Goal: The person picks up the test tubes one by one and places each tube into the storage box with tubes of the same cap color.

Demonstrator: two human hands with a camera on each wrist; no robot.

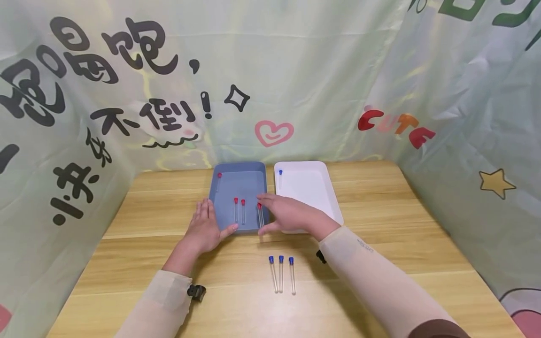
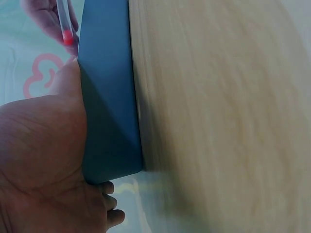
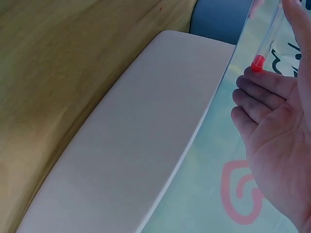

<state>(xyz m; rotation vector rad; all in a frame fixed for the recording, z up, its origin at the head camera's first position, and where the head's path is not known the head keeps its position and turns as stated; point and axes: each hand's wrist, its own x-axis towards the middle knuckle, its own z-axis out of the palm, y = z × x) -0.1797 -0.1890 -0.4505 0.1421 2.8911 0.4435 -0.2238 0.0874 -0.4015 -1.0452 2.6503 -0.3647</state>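
My right hand is above the right side of the blue-grey tray. It holds a test tube with a red cap, the forefinger near the cap and the thumb toward the other end. My left hand rests on the same tray's front left corner, fingers straight along the left rim and thumb at the front edge. In the tray lie two red-capped test tubes near the middle and another red-capped tube at the far left.
Right of it, a white tray holds a blue-capped test tube at its far left. Three blue-capped test tubes lie on the wooden table in front. Printed cloth hangs behind and at the sides.
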